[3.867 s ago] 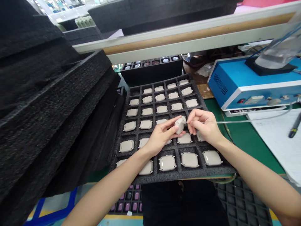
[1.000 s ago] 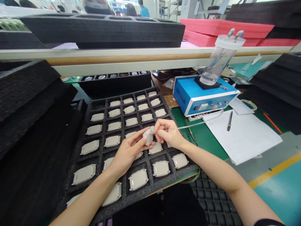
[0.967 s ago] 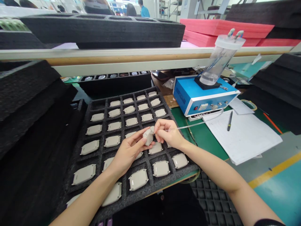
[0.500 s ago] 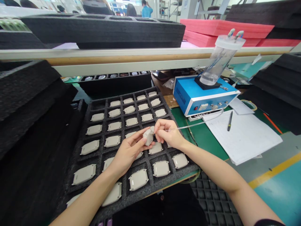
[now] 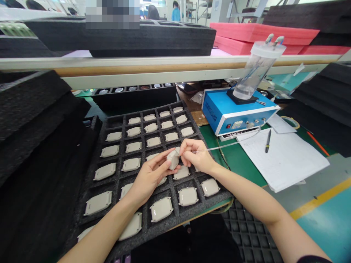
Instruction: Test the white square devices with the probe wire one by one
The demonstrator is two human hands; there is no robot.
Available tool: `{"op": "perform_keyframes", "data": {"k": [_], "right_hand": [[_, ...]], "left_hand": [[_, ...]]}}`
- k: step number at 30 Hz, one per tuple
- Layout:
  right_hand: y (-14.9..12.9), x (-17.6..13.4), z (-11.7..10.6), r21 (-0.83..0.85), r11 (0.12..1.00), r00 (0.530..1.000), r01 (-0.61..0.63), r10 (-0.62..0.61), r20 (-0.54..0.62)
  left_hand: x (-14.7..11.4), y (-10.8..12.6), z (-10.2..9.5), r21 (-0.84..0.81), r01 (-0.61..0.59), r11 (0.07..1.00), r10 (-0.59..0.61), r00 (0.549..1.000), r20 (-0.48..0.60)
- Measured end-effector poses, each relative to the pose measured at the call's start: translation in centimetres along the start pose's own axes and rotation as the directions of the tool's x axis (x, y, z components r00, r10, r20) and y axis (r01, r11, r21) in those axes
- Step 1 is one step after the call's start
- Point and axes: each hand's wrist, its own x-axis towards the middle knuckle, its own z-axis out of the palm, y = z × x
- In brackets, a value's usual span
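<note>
1. Grips a tilted beige case [image 5: 172, 159] in the left hand [image 5: 153, 173], above a black tray [image 5: 175, 220].
2. Pinches a clear tube [image 5: 222, 147] in the right hand [image 5: 196, 155], just beside the case.
3. Has more cases [image 5: 161, 209] below, in the tray's compartments.
4. Has a blue box [image 5: 236, 109], paper [image 5: 287, 160] and a pen [image 5: 268, 141] to the right.

A beige casing [image 5: 172, 160] is held tilted, a clear tube [image 5: 225, 145] leading toward it.

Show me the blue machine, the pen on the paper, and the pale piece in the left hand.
Blue machine [image 5: 237, 108]: head view, on its blue top near the front edge.
Pen [image 5: 268, 141]: head view, mid-barrel.
Pale piece [image 5: 172, 160]: head view, on its broad side.
</note>
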Motion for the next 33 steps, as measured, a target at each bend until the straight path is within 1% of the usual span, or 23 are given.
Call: {"op": "perform_keyframes", "data": {"k": [13, 25, 33], "right_hand": [[-0.07, -0.04, 0.03, -0.007, 1.0, 1.0, 0.006, -0.006, -0.002], [-0.04, -0.06, -0.01, -0.005, 1.0, 1.0, 0.008, -0.008, 0.004], [-0.04, -0.05, -0.02, -0.009, 1.0, 1.0, 0.015, -0.015, 0.003]], "left_hand": [[-0.03, 0.0, 0.02, -0.032, 0.007, 0.999, -0.007, 1.0, -0.002], [0.13, -0.31, -0.27, -0.019, 0.001, 1.0, 0.0, 0.999, 0.034], [0.06, -0.34, -0.35, -0.035, 0.0, 0.999, 0.001, 0.999, 0.035]]}}
